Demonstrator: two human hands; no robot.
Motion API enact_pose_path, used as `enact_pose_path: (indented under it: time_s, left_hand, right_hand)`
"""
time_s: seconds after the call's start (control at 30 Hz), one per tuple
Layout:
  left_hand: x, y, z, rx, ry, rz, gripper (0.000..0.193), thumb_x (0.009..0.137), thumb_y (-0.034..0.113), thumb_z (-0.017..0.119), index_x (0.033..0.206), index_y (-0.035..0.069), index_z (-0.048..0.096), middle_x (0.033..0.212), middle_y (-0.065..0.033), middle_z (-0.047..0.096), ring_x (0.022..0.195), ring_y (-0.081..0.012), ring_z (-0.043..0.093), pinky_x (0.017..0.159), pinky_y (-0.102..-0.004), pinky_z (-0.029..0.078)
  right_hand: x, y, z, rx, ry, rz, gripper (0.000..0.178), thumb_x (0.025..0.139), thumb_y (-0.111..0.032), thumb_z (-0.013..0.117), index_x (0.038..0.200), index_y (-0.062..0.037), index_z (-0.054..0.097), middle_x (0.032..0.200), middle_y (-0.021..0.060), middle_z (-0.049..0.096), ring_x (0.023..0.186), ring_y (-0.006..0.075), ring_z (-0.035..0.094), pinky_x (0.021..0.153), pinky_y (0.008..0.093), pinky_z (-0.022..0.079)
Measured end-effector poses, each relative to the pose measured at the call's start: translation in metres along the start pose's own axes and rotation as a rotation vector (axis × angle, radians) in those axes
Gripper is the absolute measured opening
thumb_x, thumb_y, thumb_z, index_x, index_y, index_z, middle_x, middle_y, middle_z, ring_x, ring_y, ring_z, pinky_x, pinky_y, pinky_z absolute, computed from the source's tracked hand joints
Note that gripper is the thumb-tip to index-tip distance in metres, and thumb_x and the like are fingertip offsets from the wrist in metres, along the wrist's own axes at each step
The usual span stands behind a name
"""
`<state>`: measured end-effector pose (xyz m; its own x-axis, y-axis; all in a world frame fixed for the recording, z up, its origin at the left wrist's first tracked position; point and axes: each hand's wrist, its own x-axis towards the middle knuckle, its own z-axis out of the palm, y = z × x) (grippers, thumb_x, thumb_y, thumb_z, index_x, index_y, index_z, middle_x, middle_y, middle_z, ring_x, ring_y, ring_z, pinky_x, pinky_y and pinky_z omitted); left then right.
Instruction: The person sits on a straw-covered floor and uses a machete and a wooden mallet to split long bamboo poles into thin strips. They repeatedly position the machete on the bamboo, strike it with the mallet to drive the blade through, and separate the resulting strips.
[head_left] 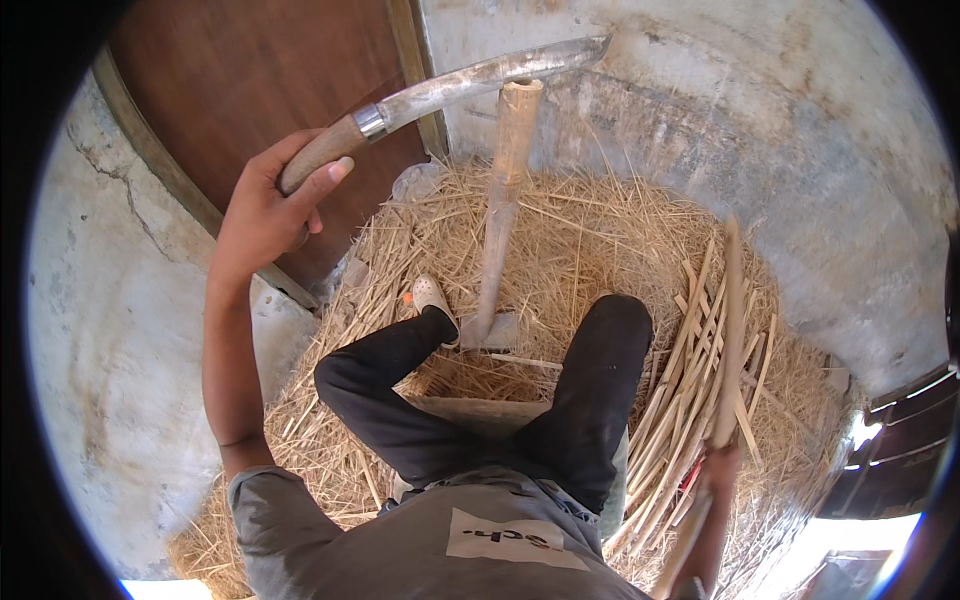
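My left hand is closed around the wooden handle of a machete, raised at the upper left. The machete's long, worn blade points right and lies across the top end of a bamboo pole. That pole stands nearly upright between my feet, its lower end on a small flat block. Low on the right, my right hand grips a thick wooden stick, which points up and away. Motion blurs this hand and the stick a little.
Beside my right leg lies a heap of split bamboo strips. Straw and shavings cover the ground. A stained wall curves behind, with a brown door at the far left. A wooden board lies between my legs.
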<state>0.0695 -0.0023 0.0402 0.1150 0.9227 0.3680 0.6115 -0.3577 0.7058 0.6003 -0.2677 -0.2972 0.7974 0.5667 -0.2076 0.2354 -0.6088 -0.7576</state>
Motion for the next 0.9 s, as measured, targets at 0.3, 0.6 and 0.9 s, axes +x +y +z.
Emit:
enact_pose_path:
  time_s: [0.3, 0.6, 0.9]
  left_hand:
    - [0.0, -0.002, 0.002, -0.023, 0.028, 0.015, 0.044, 0.089, 0.02, 0.07, 0.128, 0.005, 0.058, 0.07, 0.001, 0.057, 0.051, -0.0052, 0.05, 0.049, -0.0215, 0.044]
    - [-0.009, -0.002, -0.01, 0.069, 0.083, 0.013, 0.041, 0.089, 0.019, 0.07, 0.126, 0.003, 0.06, 0.064, -0.0003, 0.055, 0.05, -0.0062, 0.052, 0.048, -0.0229, 0.043]
    - [-0.004, -0.014, -0.026, 0.113, 0.104, -0.018, 0.043, 0.088, 0.018, 0.072, 0.125, 0.001, 0.06, 0.068, -0.0031, 0.059, 0.05, -0.0075, 0.053, 0.048, -0.0242, 0.044]
  right_hand:
    - [0.04, -0.301, -0.21, -0.006, 0.437, -0.659, 0.026, 0.087, -0.026, 0.067, 0.091, -0.0017, 0.06, 0.066, 0.0039, 0.057, 0.054, 0.0137, 0.056, 0.049, 0.0312, 0.044]
    - [-0.014, -0.367, -0.078, -0.584, -0.307, -0.767, 0.033, 0.076, -0.009, 0.067, 0.104, 0.0066, 0.06, 0.069, 0.0091, 0.061, 0.058, 0.0199, 0.062, 0.054, 0.0352, 0.051]
    - [-0.08, -0.423, -0.104, -0.222, 0.229, -0.727, 0.039, 0.074, 0.0, 0.059, 0.112, 0.0065, 0.051, 0.076, 0.0068, 0.057, 0.06, 0.0146, 0.06, 0.052, 0.0307, 0.052]
